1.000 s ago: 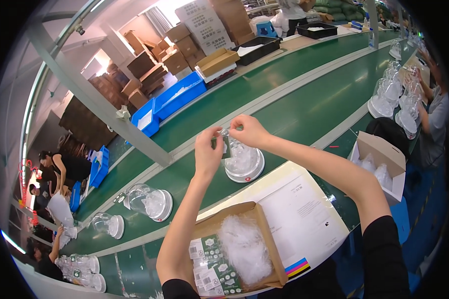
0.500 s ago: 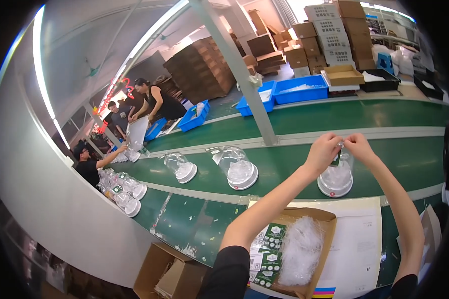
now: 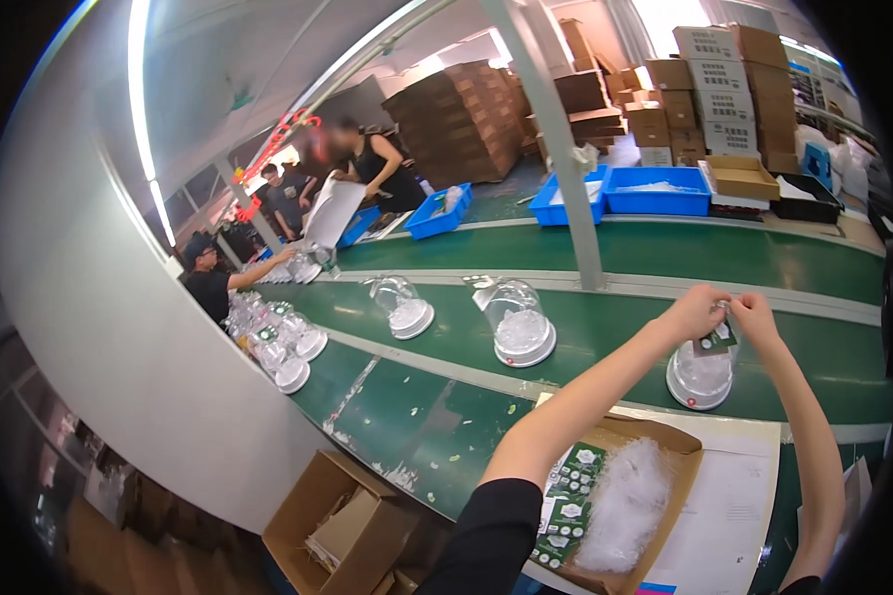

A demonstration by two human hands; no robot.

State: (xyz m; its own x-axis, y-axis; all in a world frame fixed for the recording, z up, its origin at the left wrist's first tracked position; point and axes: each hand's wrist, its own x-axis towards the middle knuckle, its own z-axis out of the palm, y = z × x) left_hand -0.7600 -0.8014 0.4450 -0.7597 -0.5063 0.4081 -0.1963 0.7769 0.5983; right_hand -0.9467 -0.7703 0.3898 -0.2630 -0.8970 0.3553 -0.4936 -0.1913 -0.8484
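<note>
My left hand [image 3: 700,310] and my right hand [image 3: 752,313] meet above a clear dome jar [image 3: 701,375] with a white round base, which stands on the green conveyor belt at the right. Both sets of fingertips are pinched together at the dome's top. A green and white hang tag [image 3: 716,340] dangles just beneath them against the dome; its tie is too small to see. White shredded filler shows inside the dome. To the left along the belt stand two similar domes, a nearer one [image 3: 519,322] and a farther one [image 3: 402,305], each with a tag at its top.
In front of me a cardboard tray [image 3: 687,466] holds white shreds [image 3: 627,506] and green cards [image 3: 569,511]. An open carton [image 3: 303,506] sits lower left. More domes [image 3: 286,342] crowd the belt's left end beside a co-worker [image 3: 208,283]. Blue bins [image 3: 655,203] line the far side.
My view has swung left, so the scene sits farther right. My hands stay pinched together over the same dome, and the tag now shows more of its face below my fingers.
</note>
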